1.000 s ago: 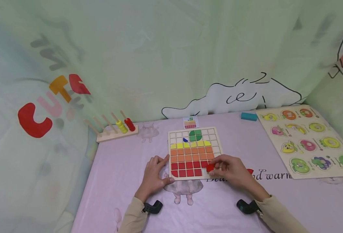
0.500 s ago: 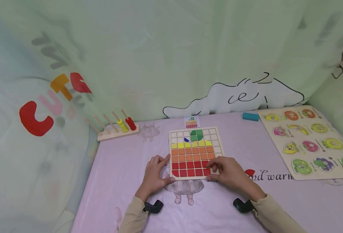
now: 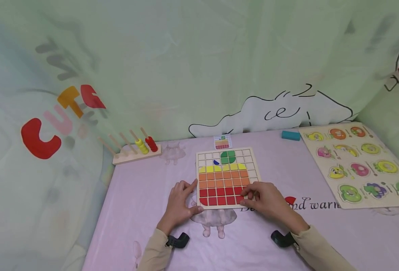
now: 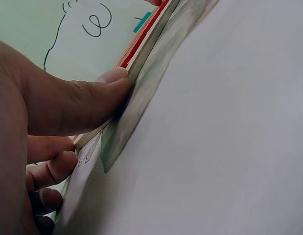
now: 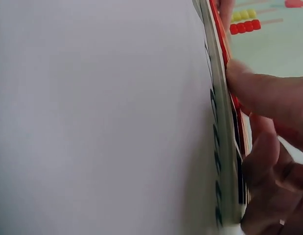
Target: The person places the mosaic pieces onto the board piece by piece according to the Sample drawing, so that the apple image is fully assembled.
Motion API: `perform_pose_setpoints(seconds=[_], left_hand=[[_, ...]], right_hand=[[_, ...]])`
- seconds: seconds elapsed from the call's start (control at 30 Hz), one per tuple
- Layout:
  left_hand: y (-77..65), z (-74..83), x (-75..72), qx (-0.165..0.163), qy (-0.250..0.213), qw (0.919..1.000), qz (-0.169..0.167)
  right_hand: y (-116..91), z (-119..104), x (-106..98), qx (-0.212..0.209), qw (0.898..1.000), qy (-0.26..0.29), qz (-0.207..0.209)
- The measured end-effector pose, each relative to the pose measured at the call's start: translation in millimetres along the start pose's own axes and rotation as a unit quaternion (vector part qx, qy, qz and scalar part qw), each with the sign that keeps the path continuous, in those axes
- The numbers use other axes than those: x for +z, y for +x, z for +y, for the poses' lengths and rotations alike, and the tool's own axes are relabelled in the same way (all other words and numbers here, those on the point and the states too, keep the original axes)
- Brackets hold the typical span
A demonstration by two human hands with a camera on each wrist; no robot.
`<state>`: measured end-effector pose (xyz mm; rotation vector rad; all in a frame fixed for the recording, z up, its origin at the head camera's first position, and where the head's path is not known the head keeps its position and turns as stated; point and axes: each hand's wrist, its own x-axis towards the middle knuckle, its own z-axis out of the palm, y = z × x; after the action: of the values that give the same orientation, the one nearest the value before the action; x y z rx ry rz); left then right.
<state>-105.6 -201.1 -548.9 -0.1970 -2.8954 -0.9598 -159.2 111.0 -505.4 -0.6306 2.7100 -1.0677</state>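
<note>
A square wooden grid board [image 3: 253,165] lies on the table in the head view, with red, orange and yellow rows of tiles. Green pieces [image 3: 228,157] and a small blue piece [image 3: 216,162] lie near its top. My left hand [image 3: 179,201] holds the lower-left corner, its thumb [image 4: 109,95] on the front edge and its index finger along the left side. With thumb and index fingertips, my right hand [image 3: 265,199] pinches a red square tile [image 3: 238,200] sitting in the bottom row. The board's lower-right corner is partly hidden by that hand.
Behind the board lies a small pattern card [image 3: 223,142]. A peg counter [image 3: 138,153] with yellow and red beads stands back left. At right are a teal block [image 3: 290,135] and a fruit puzzle board [image 3: 325,169]. A red piece [image 3: 290,200] lies beyond my right hand.
My right hand has moved a little left and set the red tile down into the bottom row; its fingertips stay there. The left hand has kept its place at the corner.
</note>
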Motion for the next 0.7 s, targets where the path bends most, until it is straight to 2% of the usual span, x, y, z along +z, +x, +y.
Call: perform_pose_setpoints(seconds=[0.13,0.23,0.3,0.4,0.5,0.6,0.7], left_hand=[[-0.2,0.1,-0.3,-0.001,-0.004,1.0000,-0.002],[0.2,-0.1,-0.3,0.002,-0.002,1.0000,0.001],[0.1,-0.7,-0.5,0.004,0.001,1.0000,0.004],[0.4,-1.0,0.2,0.007,0.004,0.9999,0.007],[0.1,-1.9,1.0,0.007,0.005,0.9999,0.008],[0.1,-1.9,1.6,0.004,0.001,1.0000,0.007],[0.2,-1.9,1.8,0.001,0.000,1.0000,0.005]], right_hand=[[-5.6,5.3,-11.6,-0.016,1.000,-0.002,0.020],[-10.0,12.3,-28.6,-0.003,0.998,-0.035,0.044],[-12.6,20.6,-42.6,0.015,0.997,-0.056,0.047],[-18.1,37.8,-63.5,0.047,0.996,-0.071,0.027],[-23.5,54.5,-77.1,0.064,0.995,-0.080,-0.015],[-28.4,64.5,-81.9,0.071,0.993,-0.081,-0.048],[-31.7,69.0,-80.6,0.072,0.993,-0.076,-0.055]])
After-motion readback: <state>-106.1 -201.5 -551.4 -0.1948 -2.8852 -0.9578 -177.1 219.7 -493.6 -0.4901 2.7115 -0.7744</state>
